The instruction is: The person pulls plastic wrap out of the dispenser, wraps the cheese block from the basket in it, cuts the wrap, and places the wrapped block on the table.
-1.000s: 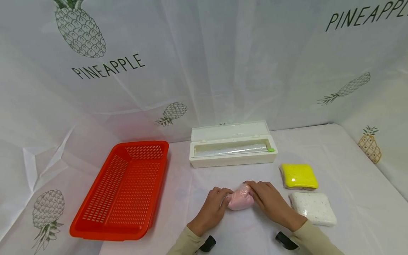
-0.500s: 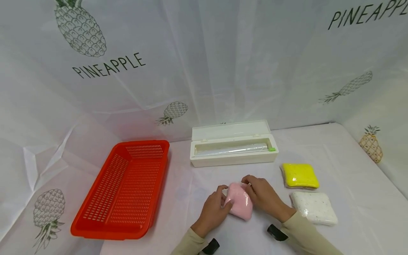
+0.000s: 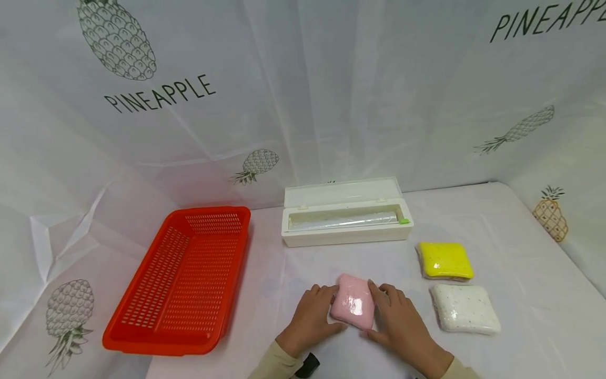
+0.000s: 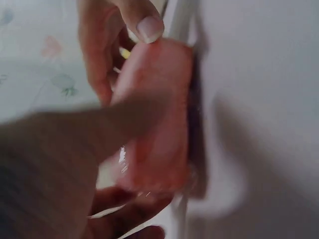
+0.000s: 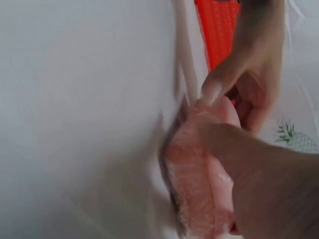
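Note:
Between the hands in the head view is a soft-looking pink block (image 3: pixel 353 301) wrapped in clear plastic film, shiny on top. My left hand (image 3: pixel 310 320) holds its left side, fingertips at the upper left edge and thumb by the near edge. Along the opposite side, my right hand (image 3: pixel 403 329) grips it with fingers at the upper right edge and thumb at the near right corner. In the left wrist view the pink block (image 4: pixel 162 164) shows its near side, partly covered by a blurred thumb. Wrinkled film is visible on the pink block (image 5: pixel 192 194) in the right wrist view.
A yellow wrapped block (image 3: pixel 445 260) and a white speckled wrapped block (image 3: pixel 466 309) lie to the right. Behind stands a white cling film box (image 3: pixel 345 238), lid raised, with a film roll (image 3: pixel 345 222) inside. A red perforated basket (image 3: pixel 199 289) is at left.
The pink block has turned from a bunched, tilted pose to smooth face up. Both hands have shifted from its upper corners to its left and right sides.

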{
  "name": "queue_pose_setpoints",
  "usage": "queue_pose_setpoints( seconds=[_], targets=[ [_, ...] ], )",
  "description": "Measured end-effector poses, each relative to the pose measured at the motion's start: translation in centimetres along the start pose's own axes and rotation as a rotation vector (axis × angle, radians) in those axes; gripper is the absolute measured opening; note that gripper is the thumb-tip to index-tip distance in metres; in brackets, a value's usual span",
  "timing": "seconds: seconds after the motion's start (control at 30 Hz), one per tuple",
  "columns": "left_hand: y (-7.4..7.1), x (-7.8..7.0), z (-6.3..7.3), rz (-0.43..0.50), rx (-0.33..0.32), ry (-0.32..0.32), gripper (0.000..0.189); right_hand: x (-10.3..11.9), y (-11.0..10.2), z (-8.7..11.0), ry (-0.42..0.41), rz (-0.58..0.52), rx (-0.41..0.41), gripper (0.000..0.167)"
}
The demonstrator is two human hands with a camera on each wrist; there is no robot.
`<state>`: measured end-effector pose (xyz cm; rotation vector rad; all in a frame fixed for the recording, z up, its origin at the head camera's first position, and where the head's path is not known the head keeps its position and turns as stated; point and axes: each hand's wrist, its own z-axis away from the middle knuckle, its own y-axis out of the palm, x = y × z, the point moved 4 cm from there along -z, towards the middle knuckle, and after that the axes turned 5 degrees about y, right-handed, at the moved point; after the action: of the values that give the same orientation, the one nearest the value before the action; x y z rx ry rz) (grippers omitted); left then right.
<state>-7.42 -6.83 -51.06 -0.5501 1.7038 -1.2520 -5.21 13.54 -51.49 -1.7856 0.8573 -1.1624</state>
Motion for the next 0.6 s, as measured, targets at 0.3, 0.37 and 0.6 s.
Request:
queue_pose_setpoints(
  seconds=[0.3,0.37,0.6],
  targets=[
    [0.6,-1.6,-2.1,0.073,-0.092,0.026,0.062,-1.2,-0.7,-1.3,0.071,-0.014,-0.039,0.084],
    [0.9,-1.8,-2.9,0.076,-0.102,0.032,0.056,-1.8,-0.9,-1.7,0.067,0.006,-0.034,0.082],
    [1.5,-2.9,-6.0,-0.011,-0.149,0.065,0.035,-3.0,-1.6,-2.7,0.020,0.115,-0.105,0.072]
  ],
)
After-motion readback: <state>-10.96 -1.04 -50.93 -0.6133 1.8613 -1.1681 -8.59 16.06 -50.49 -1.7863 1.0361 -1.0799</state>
